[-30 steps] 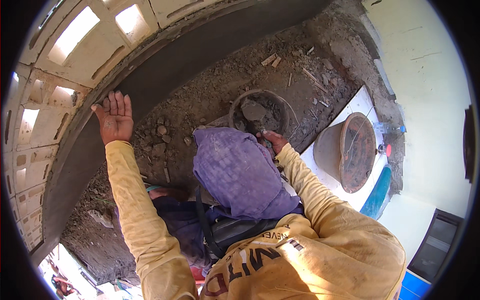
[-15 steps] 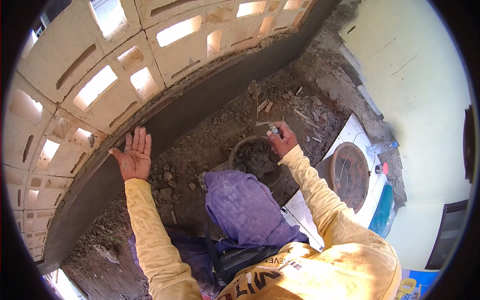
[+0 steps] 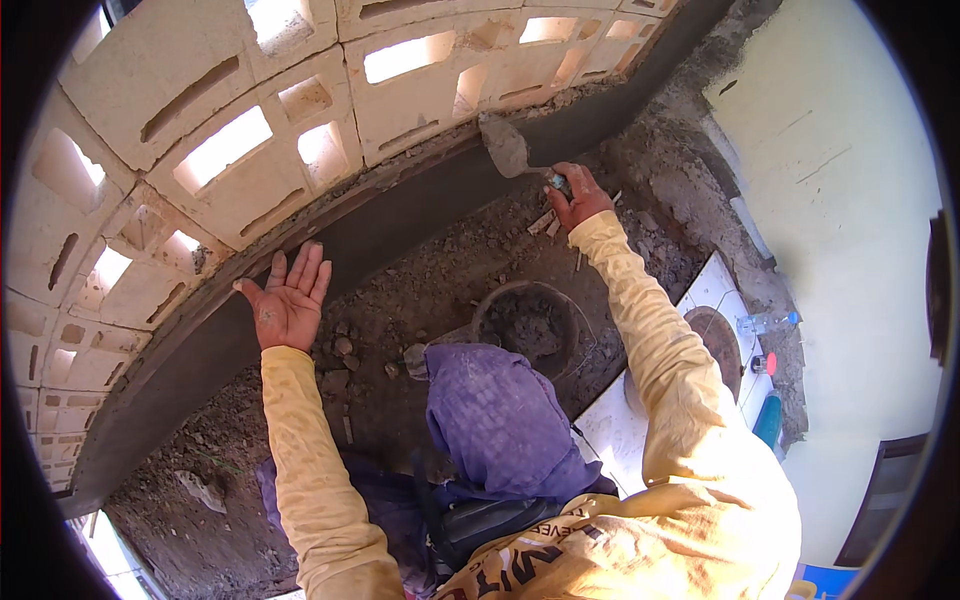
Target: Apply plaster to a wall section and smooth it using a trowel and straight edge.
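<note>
My right hand (image 3: 580, 198) is closed round the handle of a trowel (image 3: 505, 146). Its mortar-coated blade is raised against or just in front of the low grey plastered band (image 3: 400, 222), below the cream openwork blocks (image 3: 412, 105); whether it touches cannot be made out. My left hand (image 3: 290, 302) is open and empty, palm up and fingers spread, beside the left stretch of that band. Between my arms, a round bucket (image 3: 572, 335) with a wire handle stands on the soil, dark wet mortar inside. My knee in purple cloth (image 3: 505, 420) is close to it.
Loose soil and rubble (image 3: 440, 270) cover the ground along the wall. On the right, a white tiled slab (image 3: 612, 432) bears a brown round tub (image 3: 716, 345), a clear bottle (image 3: 768, 322), a red-topped item (image 3: 764, 363) and a teal cylinder (image 3: 768, 420). Beyond rises a pale wall (image 3: 850, 230).
My right hand has lifted the trowel up and away from above the bucket to the plastered band. The view has shifted slightly; my left hand stays open, palm up.
</note>
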Demonstrator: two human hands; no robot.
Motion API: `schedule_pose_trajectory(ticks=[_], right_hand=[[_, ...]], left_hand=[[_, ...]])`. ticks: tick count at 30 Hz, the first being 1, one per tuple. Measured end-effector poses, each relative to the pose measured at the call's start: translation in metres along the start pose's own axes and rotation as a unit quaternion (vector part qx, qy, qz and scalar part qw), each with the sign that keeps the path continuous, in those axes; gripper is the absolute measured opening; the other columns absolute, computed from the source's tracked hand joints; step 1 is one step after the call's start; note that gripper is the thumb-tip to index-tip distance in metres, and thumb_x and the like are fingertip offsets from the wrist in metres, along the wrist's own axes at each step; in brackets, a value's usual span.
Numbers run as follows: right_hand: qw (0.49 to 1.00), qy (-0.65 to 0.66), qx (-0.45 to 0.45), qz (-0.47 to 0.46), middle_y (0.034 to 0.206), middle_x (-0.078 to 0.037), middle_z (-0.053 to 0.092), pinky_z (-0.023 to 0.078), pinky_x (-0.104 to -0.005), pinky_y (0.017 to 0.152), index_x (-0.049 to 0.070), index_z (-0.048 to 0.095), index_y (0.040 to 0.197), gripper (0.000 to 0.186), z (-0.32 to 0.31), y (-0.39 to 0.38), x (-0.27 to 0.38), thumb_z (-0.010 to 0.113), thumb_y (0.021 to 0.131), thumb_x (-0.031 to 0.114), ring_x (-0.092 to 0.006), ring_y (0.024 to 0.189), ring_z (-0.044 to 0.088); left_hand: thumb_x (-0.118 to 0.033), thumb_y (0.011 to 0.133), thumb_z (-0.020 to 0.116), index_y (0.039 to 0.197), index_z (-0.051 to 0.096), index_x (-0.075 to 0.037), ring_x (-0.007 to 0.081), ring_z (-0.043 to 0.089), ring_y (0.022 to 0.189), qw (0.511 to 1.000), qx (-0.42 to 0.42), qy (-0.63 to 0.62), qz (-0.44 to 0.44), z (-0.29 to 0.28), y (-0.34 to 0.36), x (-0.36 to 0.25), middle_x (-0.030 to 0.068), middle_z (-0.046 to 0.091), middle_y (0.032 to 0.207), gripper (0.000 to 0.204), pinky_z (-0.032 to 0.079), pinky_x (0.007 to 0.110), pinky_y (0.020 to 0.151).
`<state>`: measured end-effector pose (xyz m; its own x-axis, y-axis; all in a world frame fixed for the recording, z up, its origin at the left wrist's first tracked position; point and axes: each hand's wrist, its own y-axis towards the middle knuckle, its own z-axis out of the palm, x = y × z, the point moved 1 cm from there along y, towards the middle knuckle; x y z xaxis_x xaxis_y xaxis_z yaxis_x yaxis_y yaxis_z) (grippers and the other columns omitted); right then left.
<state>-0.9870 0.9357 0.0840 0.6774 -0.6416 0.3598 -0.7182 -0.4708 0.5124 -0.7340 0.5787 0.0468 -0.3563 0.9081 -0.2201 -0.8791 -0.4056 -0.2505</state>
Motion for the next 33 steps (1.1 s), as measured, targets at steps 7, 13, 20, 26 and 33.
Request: schedule_pose_trajectory(ticks=[7, 13, 20, 26, 33], right_hand=[[0.99, -0.134, 0.041, -0.029, 0.097, -0.008, 0.054, 0.048, -0.0414, 0.074, 0.019, 0.053, 0.108, 0.028, -0.023, 0.028, 0.001, 0.059, 0.081, 0.02, -0.0323, 0.09, 0.057], [0.971, -0.19, 0.137, -0.043, 0.106, -0.008, 0.055, 0.048, -0.0419, 0.079, 0.021, 0.054, 0.111, 0.03, -0.04, 0.051, -0.006, 0.058, 0.081, 0.019, -0.0315, 0.098, 0.056], [0.943, -0.218, 0.239, -0.08, 0.122, -0.01, 0.05, 0.046, -0.0417, 0.087, 0.018, 0.049, 0.116, 0.034, -0.049, 0.082, -0.014, 0.056, 0.082, 0.016, -0.0325, 0.108, 0.052], [0.92, -0.237, 0.301, -0.079, 0.12, -0.007, 0.052, 0.045, -0.0409, 0.089, 0.018, 0.049, 0.118, 0.038, -0.056, 0.11, -0.007, 0.058, 0.081, 0.017, -0.0316, 0.107, 0.052], [0.905, -0.274, 0.318, -0.068, 0.126, -0.003, 0.051, 0.043, -0.0399, 0.094, 0.02, 0.05, 0.121, 0.042, -0.06, 0.111, 0.001, 0.059, 0.081, 0.021, -0.029, 0.114, 0.05]], left_hand=[[-0.063, 0.08, 0.044, 0.106, 0.048, 0.0, 0.0389, 0.041, 0.122, 1.0, -0.018, 0.008, 0.014, 0.002, 0.001, 0.001, 0.0294, 0.043, 0.128, 0.068, 0.032, 0.054, 0.103], [-0.06, 0.085, 0.034, 0.114, 0.041, 0.0, 0.0421, 0.034, 0.126, 0.998, -0.043, 0.001, 0.042, 0.009, 0.002, 0.004, 0.0332, 0.034, 0.132, 0.067, 0.029, 0.053, 0.105], [-0.059, 0.085, 0.036, 0.12, 0.034, -0.001, 0.0454, 0.032, 0.126, 0.997, -0.054, -0.027, 0.053, 0.01, 0.004, 0.004, 0.0345, 0.03, 0.134, 0.068, 0.029, 0.054, 0.105], [-0.059, 0.084, 0.036, 0.129, 0.027, -0.004, 0.0461, 0.028, 0.128, 0.996, -0.046, -0.051, 0.051, 0.009, 0.006, 0.004, 0.0324, 0.022, 0.139, 0.072, 0.027, 0.055, 0.106], [-0.059, 0.083, 0.038, 0.13, 0.026, -0.003, 0.0477, 0.025, 0.128, 0.994, -0.046, -0.085, 0.057, 0.01, 0.007, 0.005, 0.034, 0.02, 0.139, 0.073, 0.025, 0.056, 0.106]])
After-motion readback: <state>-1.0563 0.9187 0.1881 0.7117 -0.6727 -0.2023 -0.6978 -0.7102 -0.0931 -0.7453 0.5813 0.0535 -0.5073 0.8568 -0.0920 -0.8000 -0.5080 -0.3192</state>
